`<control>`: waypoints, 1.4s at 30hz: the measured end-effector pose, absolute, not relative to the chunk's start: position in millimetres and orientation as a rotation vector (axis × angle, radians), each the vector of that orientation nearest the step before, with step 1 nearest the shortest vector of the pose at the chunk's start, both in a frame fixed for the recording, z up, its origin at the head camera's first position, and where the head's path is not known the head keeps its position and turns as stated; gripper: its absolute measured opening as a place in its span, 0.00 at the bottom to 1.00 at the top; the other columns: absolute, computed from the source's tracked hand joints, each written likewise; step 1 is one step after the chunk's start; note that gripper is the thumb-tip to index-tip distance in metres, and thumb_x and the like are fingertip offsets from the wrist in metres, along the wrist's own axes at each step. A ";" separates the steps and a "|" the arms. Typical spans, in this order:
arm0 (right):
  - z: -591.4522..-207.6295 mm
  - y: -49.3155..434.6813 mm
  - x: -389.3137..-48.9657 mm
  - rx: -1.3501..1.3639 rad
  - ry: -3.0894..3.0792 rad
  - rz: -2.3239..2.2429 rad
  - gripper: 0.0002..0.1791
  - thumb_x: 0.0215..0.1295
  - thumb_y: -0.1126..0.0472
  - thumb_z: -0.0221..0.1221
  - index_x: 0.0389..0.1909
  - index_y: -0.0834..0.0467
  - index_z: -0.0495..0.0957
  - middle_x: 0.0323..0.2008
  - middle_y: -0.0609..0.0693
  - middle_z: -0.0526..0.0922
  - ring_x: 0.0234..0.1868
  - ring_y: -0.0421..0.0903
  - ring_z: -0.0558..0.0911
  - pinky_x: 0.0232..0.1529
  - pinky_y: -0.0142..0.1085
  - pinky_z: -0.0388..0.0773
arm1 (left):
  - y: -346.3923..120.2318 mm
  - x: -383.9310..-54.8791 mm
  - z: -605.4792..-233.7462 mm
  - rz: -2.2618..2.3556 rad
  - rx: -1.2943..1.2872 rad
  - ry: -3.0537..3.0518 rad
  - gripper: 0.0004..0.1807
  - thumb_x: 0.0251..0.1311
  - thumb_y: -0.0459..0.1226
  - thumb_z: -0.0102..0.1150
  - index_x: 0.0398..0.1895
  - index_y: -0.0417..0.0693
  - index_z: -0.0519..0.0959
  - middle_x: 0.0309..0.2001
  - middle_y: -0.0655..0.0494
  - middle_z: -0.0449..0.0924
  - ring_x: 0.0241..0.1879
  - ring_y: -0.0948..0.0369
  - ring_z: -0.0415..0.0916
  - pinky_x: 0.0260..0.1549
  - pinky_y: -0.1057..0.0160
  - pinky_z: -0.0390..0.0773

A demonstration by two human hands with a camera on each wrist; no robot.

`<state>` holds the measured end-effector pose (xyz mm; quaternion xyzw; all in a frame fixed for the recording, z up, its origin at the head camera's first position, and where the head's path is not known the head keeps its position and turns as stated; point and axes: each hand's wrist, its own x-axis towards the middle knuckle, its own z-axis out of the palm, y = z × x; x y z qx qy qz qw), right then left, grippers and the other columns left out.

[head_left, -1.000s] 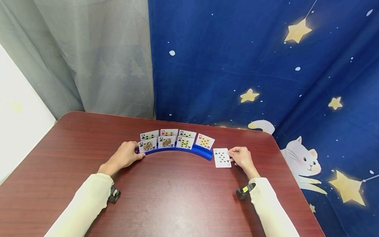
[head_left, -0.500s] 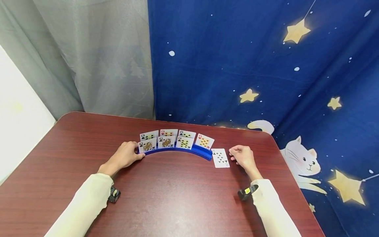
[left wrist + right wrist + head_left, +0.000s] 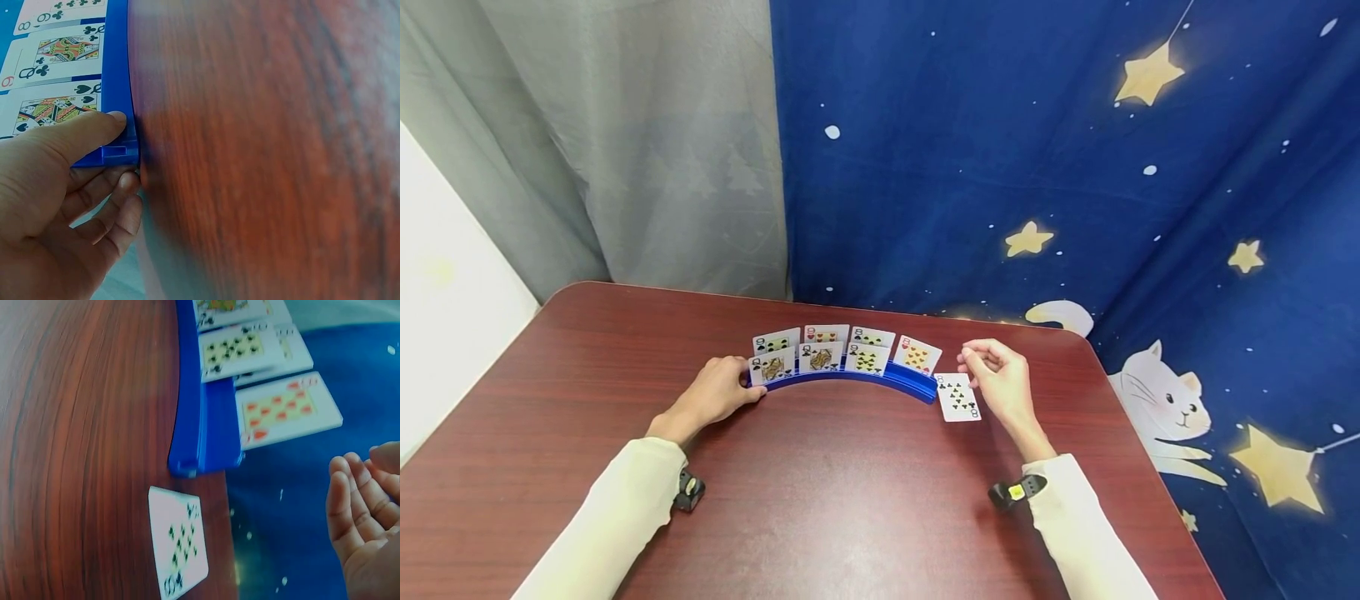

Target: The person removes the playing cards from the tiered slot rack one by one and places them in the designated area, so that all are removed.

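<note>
i saw the left hand (image 3: 718, 390) pinching the left end of the blue card rack (image 3: 912, 382) while the right hand (image 3: 1003, 385), fingers loosely bent around nothing, hovered by the club card (image 3: 958, 398) lying just beside the rack's right end.

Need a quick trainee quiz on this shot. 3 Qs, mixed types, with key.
1. Count: how many front-row cards stand in the blue rack?
2. Fill the gap: the loose card beside the rack's right end is the eight of ____.
3. Multiple choice: who grips the rack?
A) left only
B) right only
C) both

Key:
1. Three.
2. Clubs.
3. A: the left hand grips the rack's left end; the right hand holds nothing.
</note>
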<state>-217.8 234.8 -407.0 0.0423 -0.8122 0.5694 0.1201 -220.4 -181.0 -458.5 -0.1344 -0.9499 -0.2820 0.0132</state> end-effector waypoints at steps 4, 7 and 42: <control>-404.4 222.6 -212.6 0.282 -2.369 1.746 0.11 0.66 0.67 0.62 0.46 0.69 0.81 0.39 0.70 0.85 0.33 0.40 0.87 0.28 0.37 0.83 | -180.7 -220.5 -459.2 -0.878 -0.409 -2.961 0.17 0.56 0.38 0.69 0.40 0.30 0.83 0.36 0.41 0.84 0.32 0.56 0.81 0.34 0.55 0.80; -404.4 213.4 -209.1 0.372 -2.423 1.757 0.12 0.65 0.67 0.63 0.46 0.68 0.81 0.40 0.68 0.85 0.35 0.43 0.88 0.30 0.42 0.84 | -180.8 -220.2 -459.5 -0.880 -0.406 -2.963 0.17 0.56 0.38 0.69 0.39 0.30 0.82 0.36 0.41 0.84 0.31 0.56 0.80 0.34 0.55 0.79; -439.1 130.3 -224.6 0.282 -2.670 1.283 0.11 0.64 0.66 0.64 0.46 0.62 0.79 0.39 0.59 0.87 0.29 0.52 0.88 0.20 0.28 0.78 | -180.8 -219.1 -455.3 -0.859 -0.418 -2.967 0.15 0.55 0.38 0.70 0.37 0.33 0.83 0.31 0.46 0.83 0.29 0.58 0.76 0.32 0.57 0.75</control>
